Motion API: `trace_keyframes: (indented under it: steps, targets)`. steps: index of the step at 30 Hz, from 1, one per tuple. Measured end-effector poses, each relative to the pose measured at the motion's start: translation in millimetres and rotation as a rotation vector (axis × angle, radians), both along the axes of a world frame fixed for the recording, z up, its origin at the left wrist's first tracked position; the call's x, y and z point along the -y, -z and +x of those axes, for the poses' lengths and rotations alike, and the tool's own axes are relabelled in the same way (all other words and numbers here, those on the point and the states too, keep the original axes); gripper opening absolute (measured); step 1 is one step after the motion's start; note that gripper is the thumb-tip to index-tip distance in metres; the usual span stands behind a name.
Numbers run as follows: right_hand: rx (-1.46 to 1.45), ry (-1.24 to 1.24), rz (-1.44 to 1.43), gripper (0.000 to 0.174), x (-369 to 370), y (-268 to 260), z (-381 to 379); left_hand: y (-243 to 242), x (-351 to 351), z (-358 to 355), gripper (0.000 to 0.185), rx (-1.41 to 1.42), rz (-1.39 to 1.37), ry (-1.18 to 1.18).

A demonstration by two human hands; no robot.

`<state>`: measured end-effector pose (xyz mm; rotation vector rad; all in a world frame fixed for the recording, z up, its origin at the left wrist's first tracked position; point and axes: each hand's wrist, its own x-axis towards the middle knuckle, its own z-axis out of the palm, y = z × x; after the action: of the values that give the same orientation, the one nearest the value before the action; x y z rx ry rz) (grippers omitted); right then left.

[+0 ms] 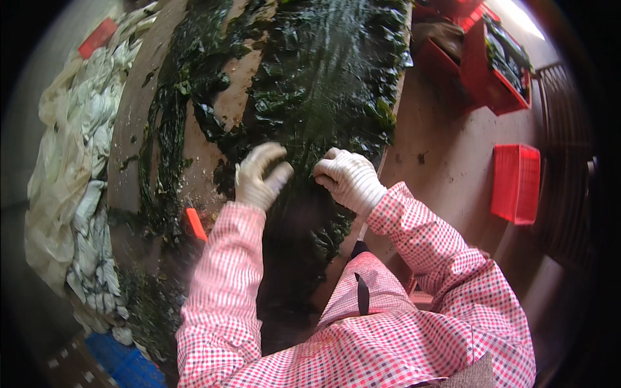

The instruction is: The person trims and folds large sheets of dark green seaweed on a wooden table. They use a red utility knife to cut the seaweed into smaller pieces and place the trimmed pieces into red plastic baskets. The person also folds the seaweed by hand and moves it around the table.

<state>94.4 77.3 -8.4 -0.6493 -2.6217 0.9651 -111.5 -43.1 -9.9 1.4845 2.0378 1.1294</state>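
Dark green, wet seaweed [330,92] lies in long, ruffled sheets along a worktable [127,160]. My left hand [259,177], in a pale knit glove, is just above the seaweed, its thumb and fingers apart and nothing seen between them. To its right, my right hand [349,178], in a striped white knit glove, has its fingers curled at the seaweed's near part; whether they pinch a piece cannot be told. An orange handle [196,224] rests on the table left of my left forearm, its other end hidden.
White cloths or sacks [92,131] and translucent plastic sheeting [58,194] line the table's left side. A blue crate [123,361] is at the lower left. On the right floor are a red basket [515,184] and a red crate [495,82] filled with dark bundles.
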Motion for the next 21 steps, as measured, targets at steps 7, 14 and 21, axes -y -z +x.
trace_keyframes:
  steps: [7, 14, 21]
  targets:
    - [-0.155, 0.071, -0.049, 0.012, 12.6, 2.4, 0.7, -1.9, 25.4, 56.7, 0.032, -0.326, -0.239, 0.011]
    - [-0.417, 0.589, -1.121, 0.045, 101.1, -1.1, 24.4, -1.8, 17.2, 22.6, 0.017, 0.559, -0.427, -0.213]
    - [-0.551, 0.708, -1.166, 0.069, 131.4, 25.6, -45.6, -19.0, 7.0, 14.5, 0.020, 0.495, -0.486, 0.094]
